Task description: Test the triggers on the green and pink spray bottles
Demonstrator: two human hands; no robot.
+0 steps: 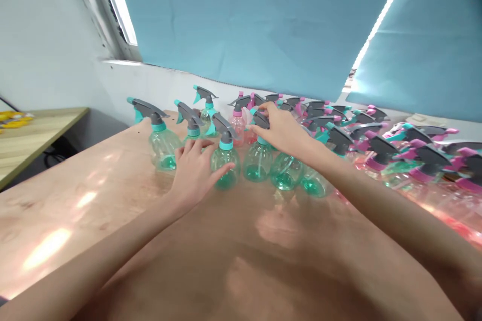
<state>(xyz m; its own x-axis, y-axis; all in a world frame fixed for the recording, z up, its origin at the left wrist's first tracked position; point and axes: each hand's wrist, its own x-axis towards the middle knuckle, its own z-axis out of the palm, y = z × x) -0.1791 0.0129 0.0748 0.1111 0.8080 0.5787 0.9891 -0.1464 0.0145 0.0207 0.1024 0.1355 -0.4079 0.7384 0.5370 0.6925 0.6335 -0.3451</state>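
My right hand (282,128) has its thumb and fingers closed around the grey trigger head of a clear green spray bottle (258,163), which stands upright on the table. My left hand (198,168) is open, thumb apart from the fingers, in front of a second green spray bottle (226,168) and close to its left side; whether it touches cannot be made out. Beyond its fingertips is another spray bottle (193,128), partly hidden. At the left end stands a green spray bottle (163,145) with its nozzle pointing left. Green liquid shows in the bottoms of several bottles.
Many pink and green spray bottles (380,153) crowd the right side of the wooden table (226,251). A pink bottle (237,125) stands behind the front row. Blue blinds (241,20) hang behind. Yellow items (15,119) lie on a side table (41,135) at left.
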